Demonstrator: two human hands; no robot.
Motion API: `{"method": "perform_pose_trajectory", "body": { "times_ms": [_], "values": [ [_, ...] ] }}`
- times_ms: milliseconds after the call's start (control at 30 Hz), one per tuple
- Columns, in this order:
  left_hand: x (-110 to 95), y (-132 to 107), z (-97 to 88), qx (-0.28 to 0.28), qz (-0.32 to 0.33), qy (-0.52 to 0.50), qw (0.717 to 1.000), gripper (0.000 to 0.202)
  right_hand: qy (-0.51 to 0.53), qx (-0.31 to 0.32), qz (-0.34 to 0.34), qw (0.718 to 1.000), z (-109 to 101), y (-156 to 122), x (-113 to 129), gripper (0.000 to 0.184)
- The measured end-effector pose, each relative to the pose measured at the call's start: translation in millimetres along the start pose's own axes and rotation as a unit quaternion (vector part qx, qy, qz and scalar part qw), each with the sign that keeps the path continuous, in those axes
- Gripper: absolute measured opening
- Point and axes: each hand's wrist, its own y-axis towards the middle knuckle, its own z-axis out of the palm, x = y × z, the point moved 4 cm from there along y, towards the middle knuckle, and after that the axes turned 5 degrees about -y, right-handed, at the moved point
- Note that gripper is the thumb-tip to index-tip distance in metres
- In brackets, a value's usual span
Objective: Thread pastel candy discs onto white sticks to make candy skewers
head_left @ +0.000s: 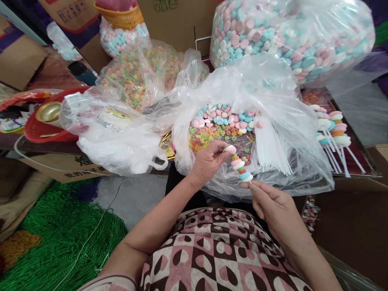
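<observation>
My right hand [271, 204] pinches the lower end of a candy skewer [240, 164], threaded with pink, white and blue marshmallows and small ring candies. At the upper end, my left hand [208, 163] has thumb and fingers closed on a pink-and-white marshmallow [230, 149]; whether the stick runs through it I cannot tell. Just beyond my hands, loose marshmallows [219, 116], colourful gummy rings [202, 137] and a bundle of white sticks [271, 144] lie inside an opened clear plastic bag [309, 146].
Several filled skewers [334, 126] lie at the table's right edge. A huge bag of marshmallows [291, 38] and a bag of gummy rings [145, 74] stand behind. A red basin [32, 127] is at left, with green cord [81, 230] on the floor below.
</observation>
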Motion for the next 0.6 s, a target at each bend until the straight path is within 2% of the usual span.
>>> {"method": "perform_pose_trajectory", "body": {
  "times_ms": [167,367,500,600],
  "values": [
    [-3.7,-0.2,-3.2,0.005,0.002,0.056,0.998,0.025,0.036,0.003,0.011,0.999,18.0,2.1,6.1,0.040],
    [-12.0,4.5,-4.5,-0.028,0.010,0.090,0.996,0.025,0.071,0.035,-0.005,0.997,33.9,12.4,9.1,0.044],
    [-17.5,9.3,2.5,-0.034,-0.007,0.084,0.996,0.027,0.066,0.016,-0.036,0.997,36.5,20.6,5.6,0.049],
    [-24.5,9.8,4.8,-0.074,0.000,0.091,0.993,0.029,0.096,0.008,-0.035,0.995,36.0,23.7,3.8,0.053]
  ]
}}
